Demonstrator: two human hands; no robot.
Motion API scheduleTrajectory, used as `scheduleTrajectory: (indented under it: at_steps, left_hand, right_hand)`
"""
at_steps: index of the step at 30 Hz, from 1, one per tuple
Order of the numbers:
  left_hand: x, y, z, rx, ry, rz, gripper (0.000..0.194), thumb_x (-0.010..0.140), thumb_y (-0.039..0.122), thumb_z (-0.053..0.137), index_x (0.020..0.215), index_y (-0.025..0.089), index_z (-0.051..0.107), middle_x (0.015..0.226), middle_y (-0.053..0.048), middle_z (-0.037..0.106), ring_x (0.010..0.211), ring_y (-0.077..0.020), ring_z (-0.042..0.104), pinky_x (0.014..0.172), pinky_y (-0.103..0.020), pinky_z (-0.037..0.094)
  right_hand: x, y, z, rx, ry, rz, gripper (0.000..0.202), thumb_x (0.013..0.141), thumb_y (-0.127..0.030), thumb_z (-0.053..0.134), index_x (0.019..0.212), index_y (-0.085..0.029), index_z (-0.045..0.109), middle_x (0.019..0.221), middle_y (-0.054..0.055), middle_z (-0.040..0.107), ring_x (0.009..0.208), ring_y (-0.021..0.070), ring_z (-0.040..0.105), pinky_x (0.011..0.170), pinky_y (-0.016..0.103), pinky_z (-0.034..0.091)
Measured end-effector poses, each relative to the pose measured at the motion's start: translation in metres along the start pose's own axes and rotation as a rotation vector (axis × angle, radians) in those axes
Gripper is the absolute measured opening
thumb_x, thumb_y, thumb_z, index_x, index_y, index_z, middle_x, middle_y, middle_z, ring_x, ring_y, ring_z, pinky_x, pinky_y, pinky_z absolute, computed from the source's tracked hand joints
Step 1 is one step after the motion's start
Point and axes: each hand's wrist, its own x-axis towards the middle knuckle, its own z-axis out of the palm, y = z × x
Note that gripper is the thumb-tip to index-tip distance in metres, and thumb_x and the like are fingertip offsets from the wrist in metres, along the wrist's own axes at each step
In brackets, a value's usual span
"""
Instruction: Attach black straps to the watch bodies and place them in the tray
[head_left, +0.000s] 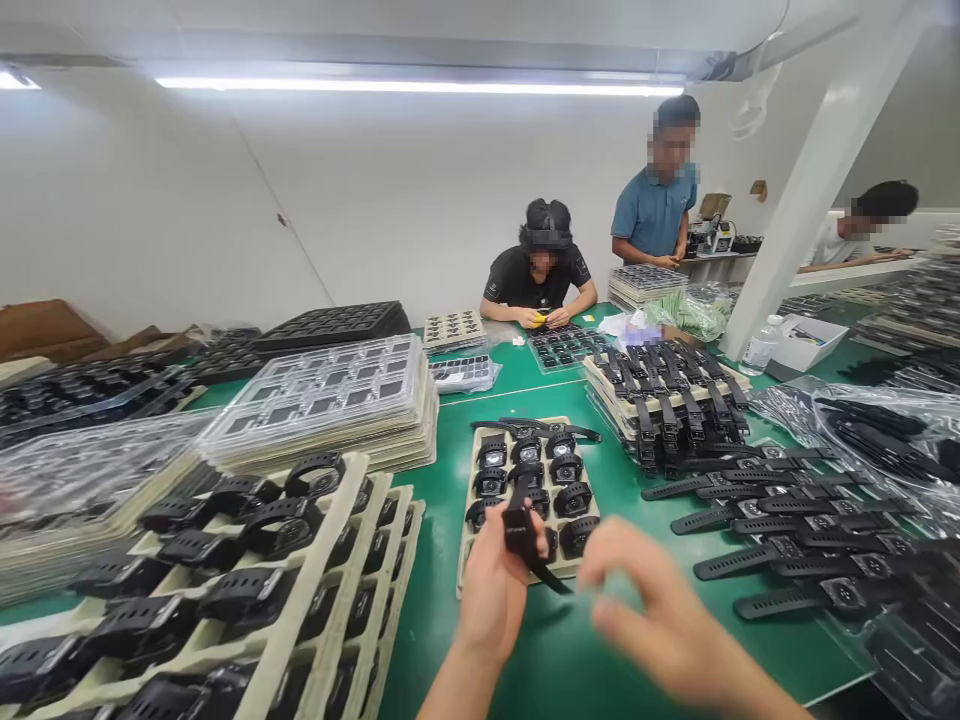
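Two hands sit low in your view, and only one of them has anything in it. Your left hand [491,590] is closed around a black watch [523,532], pinching it near the case so the body stands just above your fingers and the loose strap runs down and to the right, its tip pointing toward your other hand. That slant is the watch's long axis: upper left to lower right.

Your right hand [660,615] is open and holds nothing, fingers spread and blurred, a short way right of the strap tip and not touching it. So the free end of the strap lies to the left of your right hand, nearer to it than the case is.

Just beyond your left hand lies a beige tray [469,540] on the green bench [645,520], most of its pockets filled with curled black watches; the watch you hold hangs over its near edge. Further right of your right hand, flat watches with straps laid out [787,520] lie in a loose row on the bench. Left of your left hand, stacked trays of watches [247,590] fill the near corner. Across the bench a seated person [538,275] works over another tray, hands well apart from yours.
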Motion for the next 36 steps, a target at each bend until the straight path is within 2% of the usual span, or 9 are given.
scheduleTrajectory:
  at_steps: [2,4,6,8,12,20,24,28,36]
  left_hand:
    - [0.002,0.004,0.0,0.021,0.008,0.031,0.048,0.081,0.058,0.076,0.102,0.015,0.068,0.081,-0.004,0.066,0.067,-0.014,0.057,0.066,-0.027,0.049]
    - [0.001,0.007,0.0,0.026,0.014,0.026,0.041,0.082,0.05,0.079,0.099,0.015,0.069,0.08,-0.003,0.066,0.068,-0.0134,0.056,0.066,-0.026,0.049]
    - [-0.002,0.009,0.002,-0.023,-0.005,-0.027,0.035,0.081,0.045,0.081,0.093,0.015,0.07,0.077,-0.003,0.064,0.069,-0.0135,0.056,0.068,-0.026,0.049]
    - [-0.007,0.009,0.003,-0.071,-0.079,-0.107,0.032,0.081,0.043,0.081,0.091,0.015,0.07,0.073,-0.002,0.063,0.069,-0.0147,0.057,0.07,-0.028,0.05]
    - [-0.009,0.007,0.0,0.015,-0.173,-0.145,0.033,0.082,0.045,0.079,0.096,0.017,0.071,0.065,-0.001,0.061,0.07,-0.0169,0.058,0.073,-0.03,0.049]
    - [0.004,0.004,-0.019,0.545,-0.089,0.054,0.044,0.081,0.06,0.074,0.084,0.017,0.07,0.066,0.001,0.061,0.061,-0.0118,0.047,0.062,-0.023,0.041]
    - [0.006,0.004,-0.031,0.753,-0.011,0.136,0.044,0.084,0.061,0.068,0.091,0.018,0.071,0.063,0.002,0.06,0.062,-0.0154,0.055,0.062,-0.025,0.047]
    - [0.014,-0.003,-0.043,0.997,-0.023,0.287,0.05,0.075,0.06,0.074,0.108,0.023,0.072,0.094,-0.005,0.077,0.086,-0.0257,0.072,0.07,-0.03,0.058]
    - [0.013,-0.007,-0.038,1.177,-0.096,0.572,0.024,0.083,0.041,0.069,0.1,0.026,0.077,0.096,-0.004,0.079,0.083,-0.0246,0.074,0.086,-0.035,0.059]
  right_hand:
    - [-0.025,0.008,0.027,0.398,-0.303,0.338,0.025,0.085,-0.05,0.072,0.097,-0.027,0.074,0.08,0.002,0.062,0.075,0.02,0.061,0.071,0.031,0.049]
    - [-0.041,0.02,0.051,0.489,-0.385,0.456,0.038,0.082,-0.059,0.073,0.102,-0.026,0.074,0.08,0.002,0.062,0.065,0.0169,0.058,0.061,0.028,0.046]
    - [-0.044,0.032,0.067,0.563,-0.361,0.535,0.052,0.081,-0.07,0.067,0.11,-0.027,0.07,0.084,0.002,0.062,0.057,0.0127,0.052,0.051,0.025,0.04]
    - [-0.035,0.038,0.07,0.721,-0.147,0.598,0.062,0.079,-0.079,0.061,0.114,-0.028,0.066,0.089,0.003,0.061,0.055,0.0102,0.045,0.045,0.022,0.031]
    - [0.004,0.034,0.048,0.676,0.353,0.498,0.055,0.078,-0.074,0.069,0.097,-0.023,0.061,0.086,0.0,0.056,0.056,0.0083,0.036,0.047,0.021,0.023]
    - [0.059,0.028,0.025,0.291,0.262,0.322,0.056,0.088,-0.073,0.053,0.068,-0.022,0.048,0.059,-0.005,0.044,0.056,0.0122,0.038,0.054,0.027,0.029]
    - [0.061,0.031,0.027,0.149,0.202,0.301,0.052,0.093,-0.048,0.061,0.056,-0.022,0.035,0.056,-0.007,0.034,0.058,0.0111,0.032,0.055,0.027,0.027]
    - [0.058,0.038,0.028,0.107,0.128,0.338,0.043,0.094,-0.035,0.054,0.056,-0.021,0.041,0.055,-0.006,0.039,0.056,0.0109,0.038,0.052,0.026,0.029]
    - [0.05,0.035,0.03,0.091,0.247,0.356,0.045,0.095,-0.045,0.052,0.058,-0.022,0.041,0.057,-0.006,0.041,0.057,0.0118,0.042,0.054,0.025,0.035]
